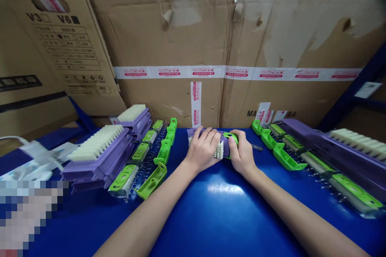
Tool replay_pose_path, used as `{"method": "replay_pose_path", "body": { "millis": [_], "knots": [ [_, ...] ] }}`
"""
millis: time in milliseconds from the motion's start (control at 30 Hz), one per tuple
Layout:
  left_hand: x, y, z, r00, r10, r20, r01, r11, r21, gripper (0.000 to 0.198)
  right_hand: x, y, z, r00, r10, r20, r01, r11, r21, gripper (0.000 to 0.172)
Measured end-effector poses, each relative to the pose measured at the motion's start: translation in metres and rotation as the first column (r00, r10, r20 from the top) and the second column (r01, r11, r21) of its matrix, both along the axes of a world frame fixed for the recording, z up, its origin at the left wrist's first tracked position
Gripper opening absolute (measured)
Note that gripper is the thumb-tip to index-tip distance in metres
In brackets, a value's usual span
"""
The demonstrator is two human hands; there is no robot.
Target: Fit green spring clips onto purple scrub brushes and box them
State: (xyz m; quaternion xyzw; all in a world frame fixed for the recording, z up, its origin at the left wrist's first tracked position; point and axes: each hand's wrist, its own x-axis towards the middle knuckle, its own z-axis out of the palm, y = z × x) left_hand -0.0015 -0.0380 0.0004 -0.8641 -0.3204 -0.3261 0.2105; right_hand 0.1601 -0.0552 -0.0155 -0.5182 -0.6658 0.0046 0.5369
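Observation:
In the middle of the blue table both my hands hold a purple brush head [226, 144] with cream bristles and a green end piece [231, 136]. My left hand [204, 146] is wrapped over its left part, covering most of the purple body. At its right end, my right hand [243, 151] grips the green end piece, the thumb on top of it. Some cream bristles [218, 150] show between the hands, facing me. A thin, dark-tipped tool [257, 147] lies just right of my right hand.
Purple brush heads [96, 156], clear-and-green parts [123, 178] and green end caps [152, 180] line the left side. Similar purple heads [356, 150], clear-and-green parts [357, 190] and green caps [286, 158] line the right. A white plug with cable [39, 150] is far left. Cardboard [169, 40] stands behind.

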Motion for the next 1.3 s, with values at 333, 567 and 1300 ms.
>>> {"method": "replay_pose_path", "body": {
  "millis": [333, 567, 1300],
  "knots": [
    [-0.002, 0.007, -0.009, 0.997, -0.076, 0.027, 0.076, 0.997, -0.02, 0.049, -0.005, 0.002, -0.006, 0.998, 0.06, 0.013, -0.06, 0.998, 0.004, 0.047],
    [0.003, 0.004, -0.007, 0.949, -0.02, 0.315, 0.048, 0.996, -0.079, 0.072, -0.006, 0.003, -0.005, 0.987, 0.117, -0.108, -0.108, 0.991, 0.083, 0.061],
    [0.01, 0.001, -0.011, 0.638, 0.22, 0.738, 0.233, 0.858, -0.457, 0.098, -0.003, -0.004, -0.002, 0.957, 0.29, 0.01, -0.29, 0.956, 0.046, 0.073]
  ]
}}
